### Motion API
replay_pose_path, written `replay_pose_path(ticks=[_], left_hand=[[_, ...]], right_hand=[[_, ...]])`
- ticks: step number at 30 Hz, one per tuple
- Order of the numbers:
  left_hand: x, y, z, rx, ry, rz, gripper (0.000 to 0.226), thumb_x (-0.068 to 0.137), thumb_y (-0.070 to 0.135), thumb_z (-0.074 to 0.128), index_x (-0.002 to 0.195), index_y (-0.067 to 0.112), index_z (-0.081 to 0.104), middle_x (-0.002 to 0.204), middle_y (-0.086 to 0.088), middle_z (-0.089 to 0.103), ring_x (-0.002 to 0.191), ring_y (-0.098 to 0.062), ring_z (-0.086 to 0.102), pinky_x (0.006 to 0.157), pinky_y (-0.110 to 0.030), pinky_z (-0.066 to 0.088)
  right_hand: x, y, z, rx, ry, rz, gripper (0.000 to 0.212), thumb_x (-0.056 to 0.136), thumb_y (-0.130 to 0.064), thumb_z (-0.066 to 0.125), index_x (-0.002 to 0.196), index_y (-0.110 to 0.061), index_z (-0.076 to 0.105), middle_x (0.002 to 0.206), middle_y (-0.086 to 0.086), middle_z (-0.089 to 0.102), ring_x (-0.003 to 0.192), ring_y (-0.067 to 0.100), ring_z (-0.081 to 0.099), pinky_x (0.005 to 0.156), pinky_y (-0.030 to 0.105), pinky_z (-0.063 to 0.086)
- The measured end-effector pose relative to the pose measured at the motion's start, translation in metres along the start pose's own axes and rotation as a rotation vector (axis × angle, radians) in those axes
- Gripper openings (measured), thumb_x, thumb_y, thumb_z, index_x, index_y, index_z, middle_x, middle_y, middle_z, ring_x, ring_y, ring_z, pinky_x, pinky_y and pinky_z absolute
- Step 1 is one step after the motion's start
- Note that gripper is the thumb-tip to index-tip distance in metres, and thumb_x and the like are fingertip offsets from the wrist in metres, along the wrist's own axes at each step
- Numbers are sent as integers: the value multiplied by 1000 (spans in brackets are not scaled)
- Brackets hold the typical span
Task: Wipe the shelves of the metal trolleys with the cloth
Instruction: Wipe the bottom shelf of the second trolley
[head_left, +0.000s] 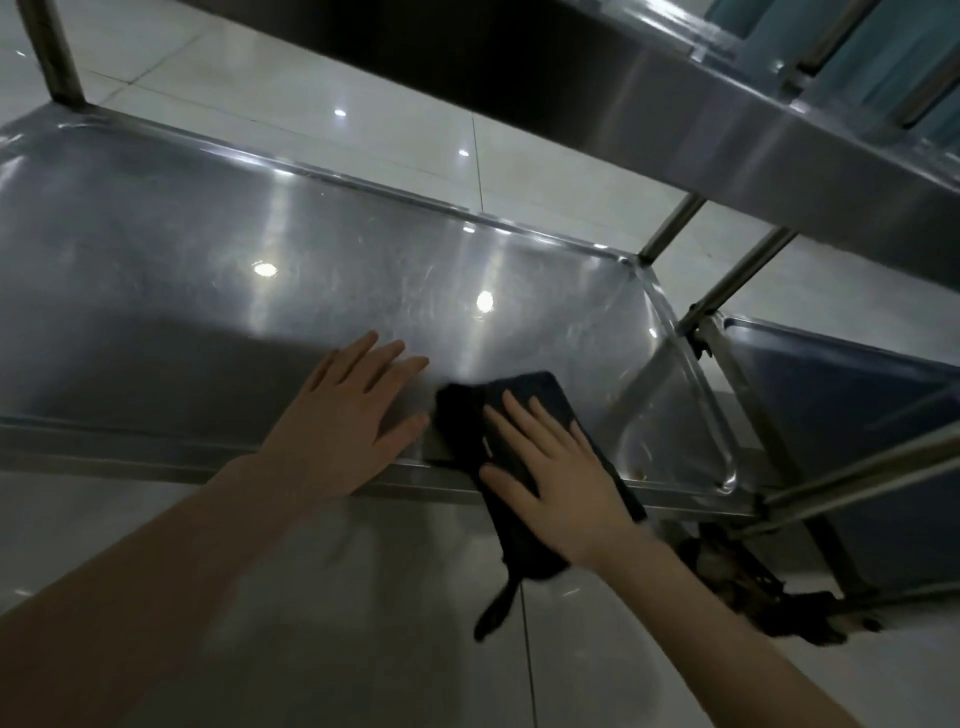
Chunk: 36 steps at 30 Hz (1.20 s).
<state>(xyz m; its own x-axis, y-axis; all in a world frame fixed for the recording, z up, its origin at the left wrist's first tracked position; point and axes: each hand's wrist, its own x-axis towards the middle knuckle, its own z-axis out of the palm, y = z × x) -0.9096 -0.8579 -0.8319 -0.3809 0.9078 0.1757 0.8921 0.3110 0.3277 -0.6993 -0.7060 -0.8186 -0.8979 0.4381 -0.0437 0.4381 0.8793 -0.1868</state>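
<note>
A shiny metal trolley shelf (218, 270) fills the middle of the head view, with a raised rim all round. A dark cloth (540, 395) lies over the shelf's near edge at the right, one end hanging down toward the floor. My right hand (556, 467) presses flat on the cloth with fingers spread. My left hand (348, 415) rests flat on the bare shelf just left of the cloth, fingers apart, holding nothing.
An upper shelf (727, 114) of the same trolley overhangs at the top right. A second trolley's shelf (852, 395) stands to the right, with upright posts (737, 275) between. A dark caster (769, 587) sits below on the glossy tiled floor (311, 597).
</note>
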Motion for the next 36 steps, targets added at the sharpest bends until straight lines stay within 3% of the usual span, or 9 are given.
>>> replay_pose_path(ticks=[4,8,11,16,18,22,26,32,36], left_hand=[[6,9,2,131,-108,127,78,84,70,8,152,33,21,162,3,11,150,-20,-4,121,-44,2],[16,34,14,109,-172,170,84,79,75,-3,152,38,9,162,10,-2,148,-14,-12,121,-39,-3],[15,48,23,112,-152,119,84,78,72,-6,152,38,15,162,10,4,149,-15,-6,120,-42,-2],[20,55,16,153,-94,142,71,83,64,18,133,29,55,147,3,45,147,-25,19,117,-59,1],[27,60,15,134,-98,127,71,83,65,20,131,27,56,146,1,47,147,-24,20,118,-58,2],[27,80,32,91,-134,167,80,82,69,6,148,33,34,158,5,25,148,-21,14,119,-50,6],[24,90,43,110,-164,150,75,85,65,1,150,37,29,160,4,21,148,-25,14,119,-52,6],[24,90,39,126,-187,131,71,87,65,12,145,37,39,155,3,33,145,-26,25,117,-54,19],[29,92,32,117,-171,126,71,82,66,16,138,37,47,149,5,40,138,-24,32,114,-49,22]], right_hand=[[-29,35,-6,-26,3,64,57,96,-68,13,149,-50,8,159,-26,-2,146,-2,-10,119,31,-5],[56,90,-30,14,-41,284,55,103,-51,26,154,-38,11,163,-12,0,150,11,-3,121,45,1],[116,103,-39,14,-76,469,57,103,-52,24,155,-36,6,164,-9,-5,150,16,-5,120,50,0],[79,61,-20,-11,-25,198,58,102,-51,28,155,-35,13,164,-10,3,150,15,0,120,49,3],[20,52,-12,-10,9,85,56,102,-50,29,154,-38,13,162,-14,4,149,10,-1,119,42,2],[-57,71,-13,16,38,191,53,101,-57,21,151,-45,14,158,-24,3,146,-1,-3,118,31,3],[-10,120,-30,7,-23,310,51,105,-45,25,153,-39,11,162,-16,1,150,9,-1,121,44,7],[103,163,-41,36,-6,563,54,104,-46,24,155,-36,10,164,-10,0,150,15,-2,120,50,0],[75,141,-34,30,-20,441,58,102,-53,23,155,-35,10,164,-10,0,151,16,-2,120,50,0]])
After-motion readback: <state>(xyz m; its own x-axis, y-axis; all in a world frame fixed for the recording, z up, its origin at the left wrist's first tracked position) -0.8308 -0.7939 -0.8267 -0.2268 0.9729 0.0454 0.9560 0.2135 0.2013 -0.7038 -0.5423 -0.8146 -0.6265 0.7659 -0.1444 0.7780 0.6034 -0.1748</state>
